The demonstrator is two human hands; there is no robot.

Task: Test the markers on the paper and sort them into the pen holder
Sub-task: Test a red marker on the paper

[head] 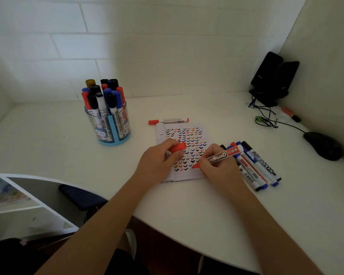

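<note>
My right hand (214,165) grips an uncapped red whiteboard marker (224,154), its tip touching the paper (187,176) near the lower rows of coloured check marks. My left hand (159,159) rests on the paper's left side and holds the marker's red cap (178,147). A blue-based clear pen holder (109,124) at the left back is full of several capped markers. Several more markers (256,165) lie in a pile just right of my right hand. One red marker (168,121) lies above the paper.
Two black speakers (272,78) with cables stand in the back right corner, an orange highlighter (291,114) beside them. A black mouse (323,145) lies near the right wall. A shelf (18,205) is below the desk's left edge.
</note>
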